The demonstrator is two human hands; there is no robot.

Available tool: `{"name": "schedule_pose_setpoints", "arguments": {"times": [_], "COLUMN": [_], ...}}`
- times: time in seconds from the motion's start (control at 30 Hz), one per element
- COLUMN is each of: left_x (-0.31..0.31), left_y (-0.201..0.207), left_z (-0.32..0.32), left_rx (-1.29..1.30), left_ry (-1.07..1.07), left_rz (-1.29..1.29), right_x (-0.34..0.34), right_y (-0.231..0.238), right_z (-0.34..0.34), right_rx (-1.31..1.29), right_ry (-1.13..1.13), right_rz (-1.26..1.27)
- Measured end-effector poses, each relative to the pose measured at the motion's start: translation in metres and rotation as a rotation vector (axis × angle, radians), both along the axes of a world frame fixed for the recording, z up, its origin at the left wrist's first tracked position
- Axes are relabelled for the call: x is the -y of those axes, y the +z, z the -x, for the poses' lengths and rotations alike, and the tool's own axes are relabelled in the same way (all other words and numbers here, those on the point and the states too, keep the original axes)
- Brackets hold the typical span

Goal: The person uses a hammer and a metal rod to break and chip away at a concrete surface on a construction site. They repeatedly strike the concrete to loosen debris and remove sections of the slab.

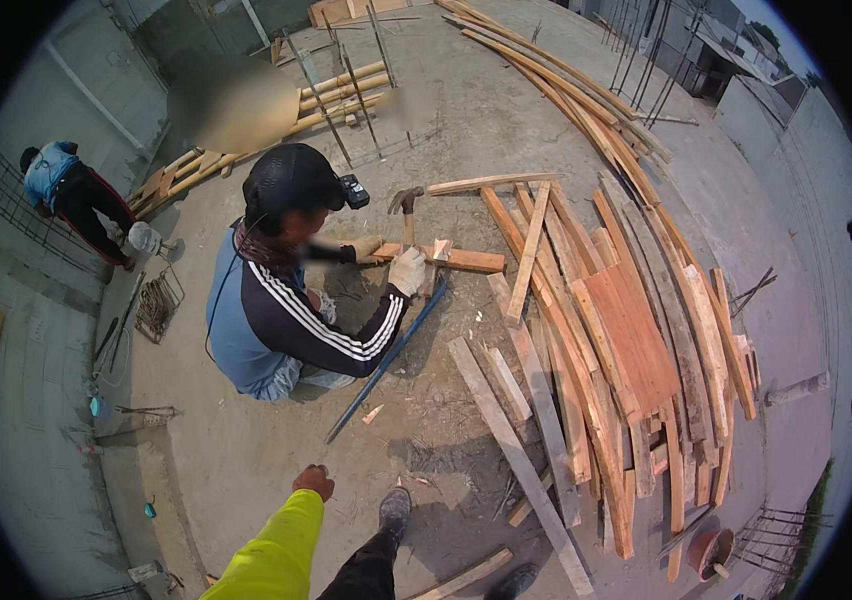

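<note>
My left hand (314, 482), at the end of a bright yellow sleeve, hangs over the concrete floor at the lower middle. Its fingers are curled closed, and nothing shows in them. My right hand is out of view. Ahead of it a co-worker (296, 270) in a black helmet crouches on the floor. That person's gloved hand (408, 271) grips a hammer (408, 205) with its head up. Their other gloved hand rests at the far end of a short wooden beam (474, 261). A blue bar (386, 360) lies on the floor between my hand and the co-worker.
A large pile of planks (586, 330) with a reddish board (631, 335) covers the right side. Upright rebar (351, 95) stands at the back. Another person (76, 195) bends by the left wall. A reddish bucket (711, 553) sits at the lower right. A loose plank (466, 575) lies near my feet.
</note>
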State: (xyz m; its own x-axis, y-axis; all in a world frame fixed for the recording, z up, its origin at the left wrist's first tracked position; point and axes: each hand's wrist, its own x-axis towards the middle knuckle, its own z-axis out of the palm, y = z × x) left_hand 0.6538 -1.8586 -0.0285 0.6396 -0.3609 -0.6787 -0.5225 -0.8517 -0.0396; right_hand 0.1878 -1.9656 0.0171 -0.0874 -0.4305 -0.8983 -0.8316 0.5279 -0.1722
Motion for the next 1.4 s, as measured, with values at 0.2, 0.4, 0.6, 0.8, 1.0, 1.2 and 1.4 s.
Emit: {"name": "schedule_pose_setpoints", "arguments": {"times": [0.2,0.4,0.6,0.8,1.0,1.2,1.4], "left_x": [0.021,0.046,0.077,0.057,0.022,-0.082,-0.120], "left_y": [-0.176,-0.318,-0.385,-0.349,-0.202,-0.014,0.179], "left_z": [-0.085,-0.122,-0.139,-0.075,0.005,0.051,0.076], "left_rx": [0.117,0.211,0.306,0.198,-0.003,-0.270,-0.287], "left_ry": [-0.090,-0.165,-0.168,-0.128,0.045,0.195,0.267], "left_rz": [-0.052,0.042,0.144,0.493,0.577,0.569,0.130], "right_x": [-0.061,-0.075,-0.076,-0.108,-0.205,-0.349,-0.426], "right_y": [-0.127,-0.212,-0.252,-0.211,-0.056,0.135,0.186], "right_z": [0.010,0.021,0.029,0.066,0.148,0.188,0.191], "right_rx": [-0.137,-0.245,-0.299,-0.355,-0.486,-0.554,-0.463], "right_ry": [0.039,0.072,0.084,0.101,0.115,-0.115,-0.406], "right_rz": [-0.056,-0.096,-0.104,-0.153,-0.364,-0.704,-0.601]}}
